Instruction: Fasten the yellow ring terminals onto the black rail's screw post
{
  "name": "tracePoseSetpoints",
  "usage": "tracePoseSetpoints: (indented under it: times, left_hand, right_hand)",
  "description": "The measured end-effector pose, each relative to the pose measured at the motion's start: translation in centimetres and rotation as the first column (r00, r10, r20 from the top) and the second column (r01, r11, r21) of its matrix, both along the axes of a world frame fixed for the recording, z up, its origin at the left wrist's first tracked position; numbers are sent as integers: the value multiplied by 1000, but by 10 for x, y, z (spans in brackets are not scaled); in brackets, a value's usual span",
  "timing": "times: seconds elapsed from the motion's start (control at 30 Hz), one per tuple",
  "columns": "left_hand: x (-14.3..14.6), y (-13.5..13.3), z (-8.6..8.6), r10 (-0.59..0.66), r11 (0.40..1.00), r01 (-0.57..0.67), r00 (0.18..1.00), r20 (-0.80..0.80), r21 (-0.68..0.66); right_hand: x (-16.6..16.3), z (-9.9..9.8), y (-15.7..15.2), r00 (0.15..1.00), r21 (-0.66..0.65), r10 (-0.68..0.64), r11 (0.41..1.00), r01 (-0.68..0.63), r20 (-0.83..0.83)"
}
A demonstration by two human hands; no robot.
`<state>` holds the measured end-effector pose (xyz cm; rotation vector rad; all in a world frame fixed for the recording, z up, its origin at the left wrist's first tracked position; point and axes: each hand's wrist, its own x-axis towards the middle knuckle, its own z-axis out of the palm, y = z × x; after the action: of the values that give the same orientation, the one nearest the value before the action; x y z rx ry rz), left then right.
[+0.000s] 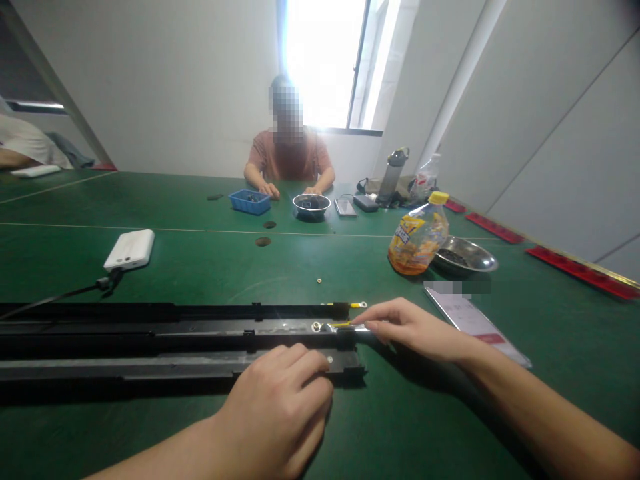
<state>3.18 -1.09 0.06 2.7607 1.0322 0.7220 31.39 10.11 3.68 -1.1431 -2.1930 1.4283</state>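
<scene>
Long black rails (200,363) lie side by side on the green table, their ends near my hands. My left hand (285,400) is curled over the nearest rail's end, its fingertips beside a small light-coloured nut or hole (330,360). Between the fingers and thumb of my right hand (400,327) is a slim shiny metal tool, apparently a wrench (360,328). Its far end reaches a nut (316,327) inside the middle rail. A yellow wire (341,324) runs beside it. Another yellow wire with a ring terminal (363,305) sticks out from the back rail.
A white power bank (130,250) with a black cable lies left. At right are a phone (480,323), a yellow-capped bottle (419,240) and a metal bowl (467,248). A small brass ring (319,281) lies mid-table. Across sits a person (290,157) behind a blue basket (250,207) and another bowl (311,212).
</scene>
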Motion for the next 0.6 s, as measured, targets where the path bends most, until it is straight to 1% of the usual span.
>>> tracePoseSetpoints:
  times: [0.17,0.23,0.33,0.4,0.6]
  left_hand:
    - [-1,0,-1,-2,1000,2,1000,-2,3]
    - [0,0,0,1,1000,-1,1000,1,8]
    - [0,-1,0,1,1000,-1,1000,-4,9]
    - [0,-1,0,-1,1000,1,1000,-9,10]
    - [1,-1,1,0,1000,0,1000,2,15]
  right_hand:
    - [2,3,1,1000,-40,3,999,-3,0]
    - [1,5,0,1000,-101,14,995,-15,-13]
    - [-1,7,-2,999,-241,42,969,-45,-19]
    - [-1,8,-3,999,-294,53,954,-53,-7]
    - [-3,8,-6,999,-272,23,962,-11,42]
